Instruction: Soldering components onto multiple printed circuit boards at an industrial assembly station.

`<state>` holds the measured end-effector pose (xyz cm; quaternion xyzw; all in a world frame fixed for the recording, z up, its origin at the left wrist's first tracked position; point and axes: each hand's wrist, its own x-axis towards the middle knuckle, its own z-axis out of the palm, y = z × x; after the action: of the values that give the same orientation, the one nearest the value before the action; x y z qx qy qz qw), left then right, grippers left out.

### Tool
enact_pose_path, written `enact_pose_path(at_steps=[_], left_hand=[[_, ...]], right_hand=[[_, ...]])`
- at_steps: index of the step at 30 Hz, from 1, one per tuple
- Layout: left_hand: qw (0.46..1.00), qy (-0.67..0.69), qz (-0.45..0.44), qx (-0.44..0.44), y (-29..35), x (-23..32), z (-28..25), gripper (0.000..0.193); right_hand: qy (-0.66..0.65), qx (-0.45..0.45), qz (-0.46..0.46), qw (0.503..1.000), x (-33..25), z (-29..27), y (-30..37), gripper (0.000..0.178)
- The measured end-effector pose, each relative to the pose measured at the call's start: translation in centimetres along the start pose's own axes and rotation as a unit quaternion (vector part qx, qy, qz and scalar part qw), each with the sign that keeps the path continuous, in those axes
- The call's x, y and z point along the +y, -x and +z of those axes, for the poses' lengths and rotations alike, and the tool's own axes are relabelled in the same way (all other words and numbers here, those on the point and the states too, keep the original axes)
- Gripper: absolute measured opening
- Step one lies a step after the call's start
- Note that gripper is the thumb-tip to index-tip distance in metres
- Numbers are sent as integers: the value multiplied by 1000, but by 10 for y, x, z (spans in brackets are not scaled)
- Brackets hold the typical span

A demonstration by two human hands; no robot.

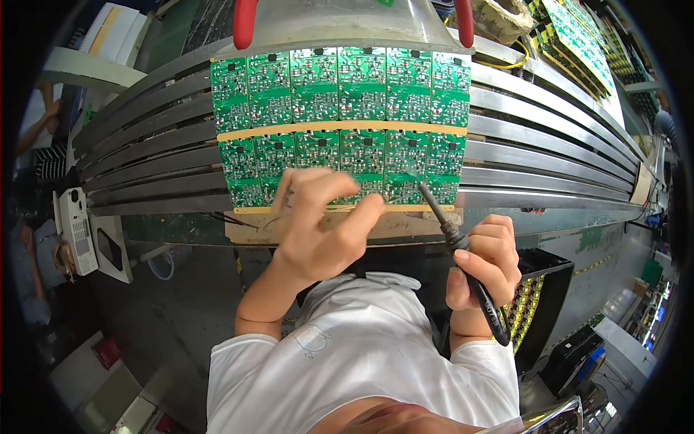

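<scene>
My right hand [495, 253] is closed round the black handle of a soldering iron [450, 231]. The iron slants up and left, its tip over the lower row of a green circuit board panel [361, 90]. Faint smoke seems to rise near the tip. Slightly blurred, my left hand [314, 228] hovers at the panel's near edge with thumb and forefinger apart, covering part of the lower row. I make out nothing held in it. Two rows of joined boards, thick with solder joints, make up the panel, with tan strips between and along them.
Metal rails [535, 152] run left and right beneath the panel. Behind it stands a clear plastic guard [354, 25] with red handles. More green boards [578, 43] are stacked at the far right. A black crate [553, 282] stands near my right elbow. Other people are at left.
</scene>
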<state>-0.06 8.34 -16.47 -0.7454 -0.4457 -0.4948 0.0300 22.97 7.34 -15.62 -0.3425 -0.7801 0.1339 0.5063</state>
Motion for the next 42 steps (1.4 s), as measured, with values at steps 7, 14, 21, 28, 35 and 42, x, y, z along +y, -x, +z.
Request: enact_pose_path(at_steps=[7,14,21,28,35,42], left_hand=[[993,-101,-51,-13,10,2,-24,27],[989,-126,-81,13,10,-6,-28,18],[979,-122,-153,52,15,-37,-46,8],[974,-8,-214,71,21,-34,-37,4],[978,-19,-203,43,14,-19,-21,5],[985,-26,-168,-1,0,-3,-9,13]], right_hand=[[68,134,-74,986,48,-44,-53,29],[319,-28,-117,940,146,-20,-143,28],[119,163,17,979,96,-16,-89,25],[17,254,122,959,72,-12,-26,27],[-160,178,55,969,45,4,-10,24],[-114,91,18,989,30,-1,-4,23]])
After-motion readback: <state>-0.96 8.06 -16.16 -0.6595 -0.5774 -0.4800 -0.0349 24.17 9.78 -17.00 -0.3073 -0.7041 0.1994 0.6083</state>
